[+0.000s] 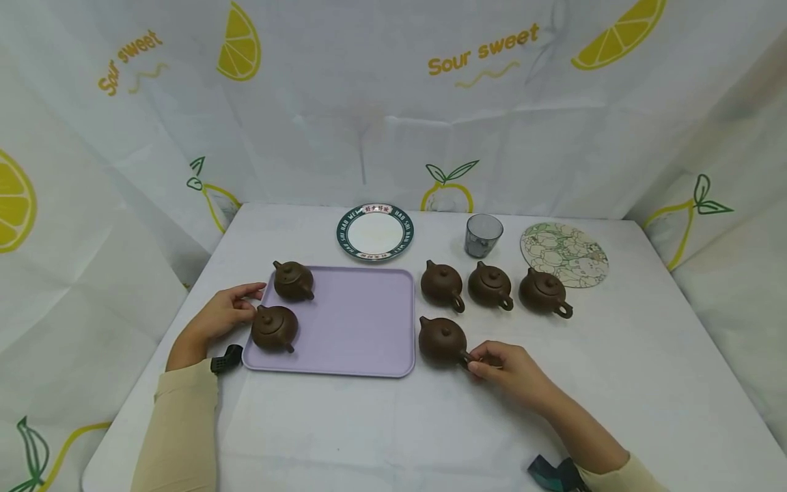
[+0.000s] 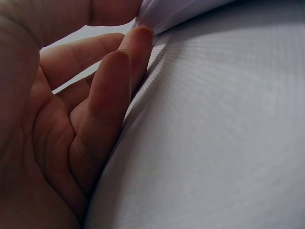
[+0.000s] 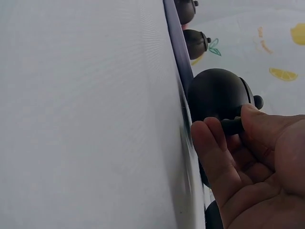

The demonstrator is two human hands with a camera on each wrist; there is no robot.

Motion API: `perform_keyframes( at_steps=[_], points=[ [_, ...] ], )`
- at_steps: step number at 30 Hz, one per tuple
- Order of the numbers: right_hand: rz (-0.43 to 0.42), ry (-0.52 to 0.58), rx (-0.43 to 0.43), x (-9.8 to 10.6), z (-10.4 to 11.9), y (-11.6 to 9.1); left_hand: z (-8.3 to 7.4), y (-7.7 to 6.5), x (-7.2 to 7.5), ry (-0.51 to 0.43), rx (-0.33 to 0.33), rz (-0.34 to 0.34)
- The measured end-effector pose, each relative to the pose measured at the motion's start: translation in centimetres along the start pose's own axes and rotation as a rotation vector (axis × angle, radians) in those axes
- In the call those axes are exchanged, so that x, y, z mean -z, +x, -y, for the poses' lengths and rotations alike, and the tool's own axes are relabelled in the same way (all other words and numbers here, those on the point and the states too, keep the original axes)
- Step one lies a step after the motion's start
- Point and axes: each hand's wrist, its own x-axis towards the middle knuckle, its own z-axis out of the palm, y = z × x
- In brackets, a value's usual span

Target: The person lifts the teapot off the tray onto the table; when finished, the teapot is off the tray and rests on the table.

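Note:
My right hand (image 1: 513, 374) pinches the handle of a dark brown teapot (image 1: 441, 340), just right of the lilac tray (image 1: 356, 321). In the right wrist view, thumb and fingertips meet on the handle of this teapot (image 3: 217, 93). My left hand (image 1: 224, 314) rests at the tray's left edge with loosely extended fingers; in the left wrist view the fingertips of that hand (image 2: 95, 100) touch the tray's rim. Beside it on the tray sit two brown teapots, a rear one (image 1: 293, 281) and a front one (image 1: 274, 328).
Behind the handled teapot stand three more teapots in a row, a left one (image 1: 441, 285), a middle one (image 1: 490, 285) and a right one (image 1: 544, 292). Further back are a green-rimmed plate (image 1: 375, 232), a grey glass (image 1: 483, 236) and a round patterned mat (image 1: 568, 253).

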Motion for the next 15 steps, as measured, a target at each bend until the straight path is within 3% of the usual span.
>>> perform_keyframes(
  at_steps=[7,15],
  points=[
    [-0.002,-0.009,-0.009,-0.1,2.3,-0.4,-2.2,-0.6,-0.3,-0.010,0.000,0.002],
    [0.025,-0.012,0.005,-0.2,-0.5,0.1,-2.8,-0.9,-0.3,-0.002,-0.013,0.000]
  ],
)
